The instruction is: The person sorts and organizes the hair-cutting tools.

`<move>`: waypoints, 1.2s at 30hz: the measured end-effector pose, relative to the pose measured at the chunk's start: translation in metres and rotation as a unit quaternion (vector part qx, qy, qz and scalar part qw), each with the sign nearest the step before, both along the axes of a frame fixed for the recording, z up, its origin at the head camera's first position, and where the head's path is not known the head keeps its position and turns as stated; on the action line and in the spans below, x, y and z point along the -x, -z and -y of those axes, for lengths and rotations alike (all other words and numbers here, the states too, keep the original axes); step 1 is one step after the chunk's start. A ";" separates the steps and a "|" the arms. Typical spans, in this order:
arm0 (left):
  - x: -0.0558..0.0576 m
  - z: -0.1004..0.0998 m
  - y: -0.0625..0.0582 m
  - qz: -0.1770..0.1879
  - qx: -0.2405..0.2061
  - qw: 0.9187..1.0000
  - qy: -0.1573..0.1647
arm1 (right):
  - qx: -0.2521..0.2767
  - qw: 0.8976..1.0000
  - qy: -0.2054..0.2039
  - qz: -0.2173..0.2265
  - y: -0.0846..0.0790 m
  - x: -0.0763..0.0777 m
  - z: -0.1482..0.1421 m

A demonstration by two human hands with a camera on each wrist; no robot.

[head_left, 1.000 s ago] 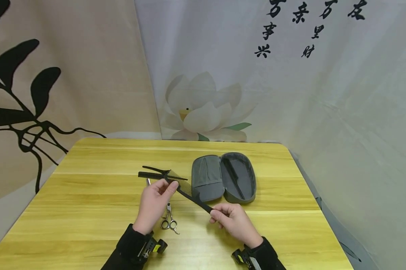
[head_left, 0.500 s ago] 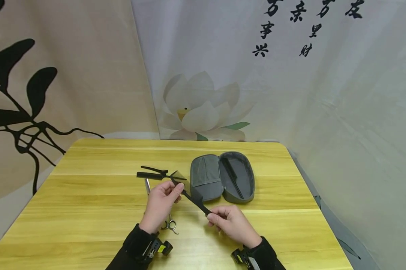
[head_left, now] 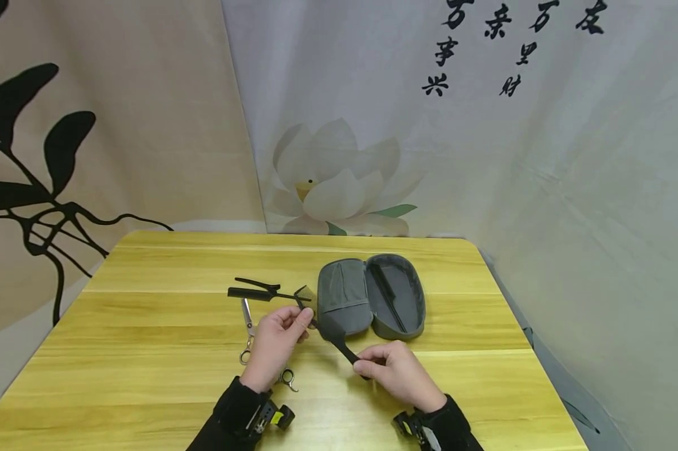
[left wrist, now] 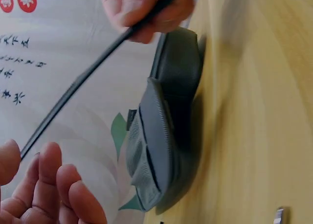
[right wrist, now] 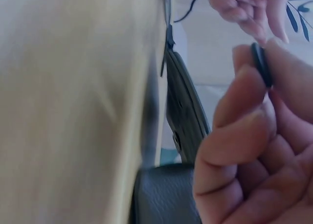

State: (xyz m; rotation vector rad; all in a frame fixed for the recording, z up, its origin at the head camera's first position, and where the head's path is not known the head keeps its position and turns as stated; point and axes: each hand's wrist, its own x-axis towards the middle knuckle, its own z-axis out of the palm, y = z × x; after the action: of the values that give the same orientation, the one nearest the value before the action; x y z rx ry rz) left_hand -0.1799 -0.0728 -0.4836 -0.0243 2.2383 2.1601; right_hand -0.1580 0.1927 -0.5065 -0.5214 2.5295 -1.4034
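A black comb (head_left: 333, 332) with a pronged end slants between my hands above the table. My left hand (head_left: 279, 341) pinches it near the pronged end with thumb and fingertips. At the opposite, handle end, my right hand (head_left: 395, 369) grips it between thumb and index finger; its tip (right wrist: 261, 65) pokes out in the right wrist view. Seen edge-on in the left wrist view, the comb (left wrist: 78, 82) looks like a thin bar. Silver scissors (head_left: 248, 329) lie beside my left hand, partly covered by it. Another scissor handle ring (head_left: 287, 377) shows past my left wrist.
Behind my hands a grey zip case (head_left: 344, 300) lies spread open, with a black tail comb (head_left: 388, 291) in its right half. Left of the case, another black comb (head_left: 250, 294) and a black hair clip (head_left: 256, 283) lie on the wooden table (head_left: 147, 351).
The comb has turned, its broader side now showing in the head view. My left hand has moved slightly right and down, and more of the scissors on its left shows.
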 end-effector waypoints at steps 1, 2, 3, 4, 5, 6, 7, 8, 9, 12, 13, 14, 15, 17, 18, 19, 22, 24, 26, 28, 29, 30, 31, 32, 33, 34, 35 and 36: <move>0.000 -0.001 0.001 0.002 -0.001 1.000 0.006 | 0.002 1.000 0.010 0.000 -0.001 0.000 -0.002; -0.001 -0.001 0.002 0.005 -0.003 1.000 0.013 | 0.004 1.000 0.019 -0.005 -0.002 0.001 -0.005; -0.002 -0.002 0.003 0.008 -0.003 1.000 0.019 | 0.008 0.999 0.032 -0.006 -0.003 0.002 -0.007; -0.002 -0.002 0.005 0.012 -0.002 1.000 0.025 | 0.012 0.999 0.046 -0.006 -0.005 0.003 -0.010; -0.003 -0.003 0.006 0.013 0.000 0.999 0.030 | 0.018 0.998 0.062 -0.005 -0.006 0.003 -0.013; -0.004 -0.003 0.008 0.016 0.004 0.999 0.036 | 0.026 0.996 0.083 0.001 -0.008 0.004 -0.016; -0.005 -0.004 0.010 0.017 0.006 0.999 0.040 | 0.033 0.994 0.106 0.005 -0.010 0.005 -0.019; -0.006 -0.004 0.012 0.018 0.009 0.999 0.044 | 0.040 0.991 0.131 0.010 -0.011 0.006 -0.021; -0.007 -0.005 0.013 0.021 0.013 0.999 0.048 | 0.048 0.986 0.159 0.017 -0.013 0.007 -0.024; -0.008 -0.006 0.015 0.031 0.027 0.998 0.057 | 0.071 0.969 0.235 0.027 -0.018 0.010 -0.030; -0.009 -0.006 0.016 0.034 0.032 0.997 0.058 | 0.074 0.964 0.254 0.022 -0.019 0.011 -0.032; -0.009 -0.006 0.016 0.038 0.036 0.997 0.059 | 0.078 0.960 0.270 0.020 -0.020 0.011 -0.034; -0.009 -0.006 0.016 0.041 0.039 0.997 0.061 | 0.081 0.956 0.282 0.019 -0.020 0.012 -0.036; -0.010 -0.005 0.018 0.042 0.050 0.996 0.062 | 0.081 0.951 0.296 0.014 -0.021 0.013 -0.038; -0.010 -0.005 0.018 0.043 0.054 0.996 0.063 | 0.081 0.950 0.300 0.015 -0.021 0.014 -0.039; -0.011 -0.005 0.019 0.042 0.055 0.995 0.066 | 0.078 0.950 0.303 0.016 -0.021 0.015 -0.040; -0.012 -0.005 0.020 0.035 0.060 0.995 0.073 | 0.067 0.950 0.303 0.019 -0.020 0.018 -0.042; -0.013 -0.006 0.021 0.031 0.063 0.994 0.078 | 0.052 0.952 0.302 0.014 -0.018 0.021 -0.042; -0.013 -0.007 0.022 0.028 0.067 0.994 0.083 | 0.032 0.953 0.300 0.005 -0.018 0.024 -0.042; -0.013 -0.009 0.023 0.028 0.070 0.993 0.086 | 0.012 0.954 0.301 -0.005 -0.017 0.026 -0.042; -0.013 -0.009 0.023 0.031 0.067 0.993 0.088 | 0.003 0.954 0.301 -0.009 -0.016 0.027 -0.042; -0.013 -0.010 0.024 0.033 0.063 0.994 0.088 | -0.005 0.953 0.301 -0.011 -0.016 0.028 -0.042; -0.013 -0.010 0.024 0.038 0.057 0.994 0.087 | -0.011 0.953 0.302 -0.012 -0.016 0.029 -0.042; -0.013 -0.011 0.024 0.041 0.051 0.994 0.086 | -0.015 0.953 0.303 -0.011 -0.016 0.029 -0.042; -0.013 -0.011 0.025 0.045 0.046 0.994 0.085 | -0.017 0.953 0.304 -0.011 -0.015 0.030 -0.042; -0.013 -0.011 0.025 0.048 0.042 0.995 0.083 | -0.018 0.952 0.305 -0.009 -0.015 0.031 -0.042; -0.013 -0.011 0.026 0.051 0.037 0.995 0.082 | -0.019 0.952 0.306 -0.007 -0.014 0.031 -0.042; -0.013 -0.011 0.027 0.054 0.035 0.995 0.080 | -0.021 0.951 0.308 -0.006 -0.014 0.032 -0.041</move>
State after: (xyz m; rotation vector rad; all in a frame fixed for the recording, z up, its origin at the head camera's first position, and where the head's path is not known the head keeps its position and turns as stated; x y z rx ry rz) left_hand -0.1672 -0.0622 -0.5105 0.0344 2.1740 1.9527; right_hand -0.1896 0.2341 -0.4923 0.3084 2.8557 -1.5075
